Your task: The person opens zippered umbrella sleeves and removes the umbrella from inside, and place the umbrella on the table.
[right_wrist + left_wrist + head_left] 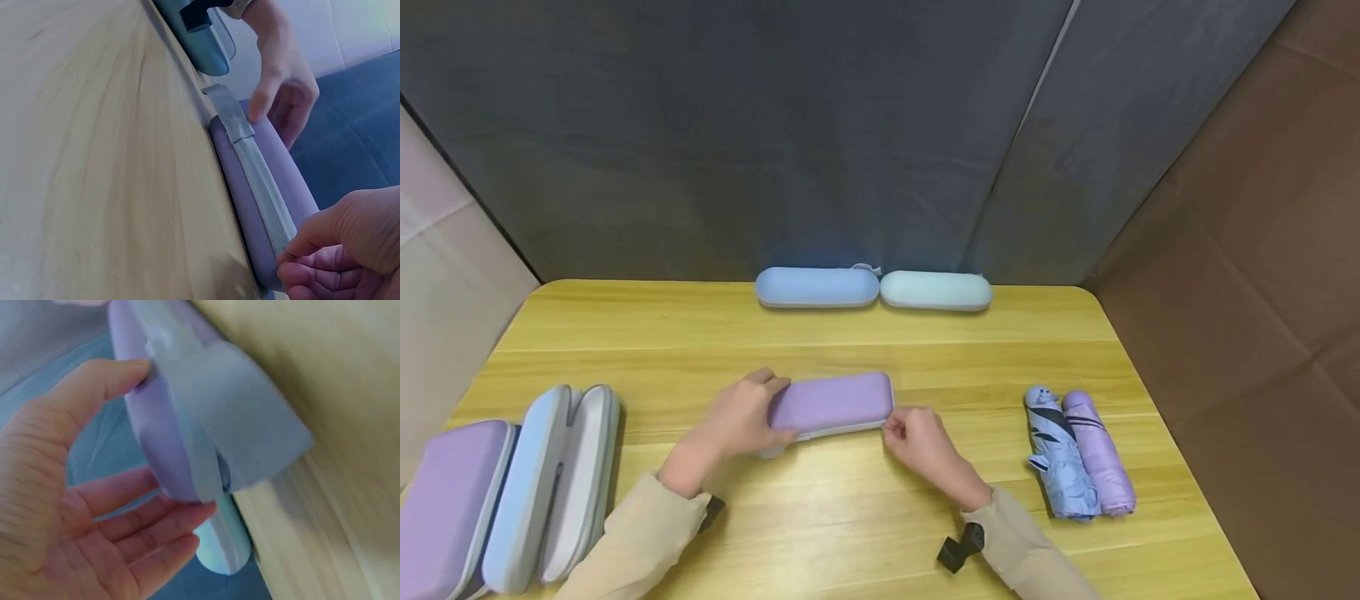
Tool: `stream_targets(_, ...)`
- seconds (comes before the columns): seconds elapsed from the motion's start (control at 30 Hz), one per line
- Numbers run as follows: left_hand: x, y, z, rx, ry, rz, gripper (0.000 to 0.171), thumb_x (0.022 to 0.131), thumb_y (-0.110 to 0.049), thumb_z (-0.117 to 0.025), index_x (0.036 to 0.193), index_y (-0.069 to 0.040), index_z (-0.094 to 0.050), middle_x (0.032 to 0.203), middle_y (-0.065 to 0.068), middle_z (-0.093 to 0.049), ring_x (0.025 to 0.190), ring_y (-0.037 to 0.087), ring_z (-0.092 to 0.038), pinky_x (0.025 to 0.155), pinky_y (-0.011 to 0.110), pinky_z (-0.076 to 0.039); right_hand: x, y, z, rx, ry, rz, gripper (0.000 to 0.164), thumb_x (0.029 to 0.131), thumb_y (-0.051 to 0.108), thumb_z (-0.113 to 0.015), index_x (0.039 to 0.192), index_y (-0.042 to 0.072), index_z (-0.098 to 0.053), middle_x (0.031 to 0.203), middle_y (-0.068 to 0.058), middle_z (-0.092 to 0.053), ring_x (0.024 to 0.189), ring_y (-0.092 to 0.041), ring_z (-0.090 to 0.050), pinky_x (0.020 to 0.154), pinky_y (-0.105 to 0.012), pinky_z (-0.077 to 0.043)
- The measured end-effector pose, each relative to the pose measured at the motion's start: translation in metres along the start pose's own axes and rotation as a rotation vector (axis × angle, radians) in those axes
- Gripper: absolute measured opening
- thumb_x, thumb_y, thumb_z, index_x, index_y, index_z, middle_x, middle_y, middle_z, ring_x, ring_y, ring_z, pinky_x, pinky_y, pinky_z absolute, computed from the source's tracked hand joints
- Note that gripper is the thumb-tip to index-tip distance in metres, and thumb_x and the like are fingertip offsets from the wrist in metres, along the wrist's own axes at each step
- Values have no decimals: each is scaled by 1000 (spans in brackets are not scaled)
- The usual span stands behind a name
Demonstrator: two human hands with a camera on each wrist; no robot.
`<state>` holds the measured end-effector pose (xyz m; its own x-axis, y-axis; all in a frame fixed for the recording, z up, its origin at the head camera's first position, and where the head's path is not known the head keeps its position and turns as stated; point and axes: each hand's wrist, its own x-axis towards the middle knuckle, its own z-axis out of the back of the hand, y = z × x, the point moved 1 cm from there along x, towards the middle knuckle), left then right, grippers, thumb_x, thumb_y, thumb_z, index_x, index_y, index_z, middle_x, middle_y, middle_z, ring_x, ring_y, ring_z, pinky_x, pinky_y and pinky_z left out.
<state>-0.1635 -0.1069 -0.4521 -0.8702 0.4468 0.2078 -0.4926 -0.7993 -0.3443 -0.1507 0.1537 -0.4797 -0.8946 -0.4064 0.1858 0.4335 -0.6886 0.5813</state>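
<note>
Hands are working a closed lilac oblong zip case (830, 403) lying mid-table on the yellow wooden table (850, 517). Left hand (737, 417) is cupping the case's left end, fingers curled round it by the grey loop tab (228, 112). Right hand (920, 440) is pinching at the right end of the grey zipper band (265, 187), probably the puller, though it is hidden. Zipping looks near its end; the next move is calling for a steady left hold while the right finishes. Two folded umbrellas, blue and lilac (1078, 454), are lying well to the right.
</note>
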Motion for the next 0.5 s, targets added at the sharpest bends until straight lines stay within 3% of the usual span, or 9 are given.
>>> stream_targets(0.2, -3, 7, 0, -38, -9, -33, 67, 59, -29, -82, 109, 11, -62, 94, 15, -60, 79, 27, -61, 68, 42, -54, 0, 0, 0, -25, -16, 6, 12, 74, -5, -64, 66, 4, -64, 58, 0, -56, 51, -3, -45, 46, -14, -41)
stream_targets(0.5, -4, 9, -3, -60, -29, -31, 65, 56, -26, -82, 107, 10, -62, 92, 13, -60, 77, 26, -61, 68, 41, -54, 2, 10, -3, -66, -25, 27, 14, 74, -5, -64, 64, 5, -63, 57, 0, -56, 50, -3, -43, 44, -13, -39)
